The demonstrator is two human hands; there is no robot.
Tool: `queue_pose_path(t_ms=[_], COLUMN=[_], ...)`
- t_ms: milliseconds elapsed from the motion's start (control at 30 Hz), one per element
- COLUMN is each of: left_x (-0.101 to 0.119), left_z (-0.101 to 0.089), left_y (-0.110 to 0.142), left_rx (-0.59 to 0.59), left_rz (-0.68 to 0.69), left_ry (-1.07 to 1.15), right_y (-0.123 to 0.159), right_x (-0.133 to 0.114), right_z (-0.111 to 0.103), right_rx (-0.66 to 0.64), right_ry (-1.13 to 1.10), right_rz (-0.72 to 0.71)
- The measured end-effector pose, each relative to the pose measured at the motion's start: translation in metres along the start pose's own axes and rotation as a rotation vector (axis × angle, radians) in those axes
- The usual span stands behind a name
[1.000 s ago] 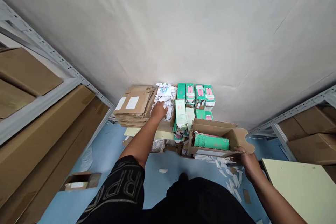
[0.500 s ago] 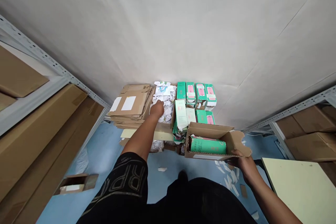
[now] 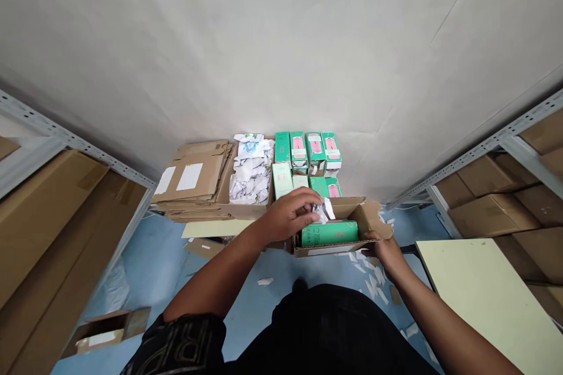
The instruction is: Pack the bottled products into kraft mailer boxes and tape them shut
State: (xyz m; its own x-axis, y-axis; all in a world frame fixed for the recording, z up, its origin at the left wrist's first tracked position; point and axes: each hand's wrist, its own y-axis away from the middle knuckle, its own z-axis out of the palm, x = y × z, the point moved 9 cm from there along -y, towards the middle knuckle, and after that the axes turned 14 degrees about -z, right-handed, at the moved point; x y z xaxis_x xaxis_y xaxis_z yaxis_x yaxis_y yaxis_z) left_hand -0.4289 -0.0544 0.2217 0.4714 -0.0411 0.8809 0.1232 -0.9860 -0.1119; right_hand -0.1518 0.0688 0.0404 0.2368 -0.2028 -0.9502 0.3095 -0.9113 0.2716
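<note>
- Our left hand pinches a crumpled piece of white paper between thumb and fingers; the paper pokes out past the fingertips.
- The paper is above the open carton, just over the back edge of the green box lying inside; we cannot tell whether paper and box touch.
- Our right hand grips the carton's right end at the near corner, its fingers partly hidden beneath.
- A notched end flap stands out beside that grip, and our left hand covers part of the carton's far left edge.
- Behind the carton, green boxes stand close; to their left sit a bin of crumpled paper and a stack of flattened cartons.
- The near edge of the desk shows under that stack.
- Between the desk and our body runs blue floor, with paper scraps strewn below the carton.
- A pale tabletop lies near our right forearm.
</note>
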Motion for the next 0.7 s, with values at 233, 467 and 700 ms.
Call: queue_pose_path(t_ms=[233, 467, 700], left_x=[-0.013, -0.065, -0.06], left_z=[0.028, 0.01, 0.102], left_y=[-0.016, 0.007, -0.018], left_rx=[-0.081, 0.364, 0.014], left_rz=[-0.075, -0.359, -0.341], left_ry=[-0.215, 0.091, 0.347], right_y=[0.004, 0.01, 0.035], right_x=[-0.003, 0.005, 0.009], right_z=[-0.007, -0.041, -0.093], right_rx=[0.034, 0.143, 0.322], right_ry=[0.012, -0.018, -0.105], right_rz=[-0.009, 0.021, 0.048])
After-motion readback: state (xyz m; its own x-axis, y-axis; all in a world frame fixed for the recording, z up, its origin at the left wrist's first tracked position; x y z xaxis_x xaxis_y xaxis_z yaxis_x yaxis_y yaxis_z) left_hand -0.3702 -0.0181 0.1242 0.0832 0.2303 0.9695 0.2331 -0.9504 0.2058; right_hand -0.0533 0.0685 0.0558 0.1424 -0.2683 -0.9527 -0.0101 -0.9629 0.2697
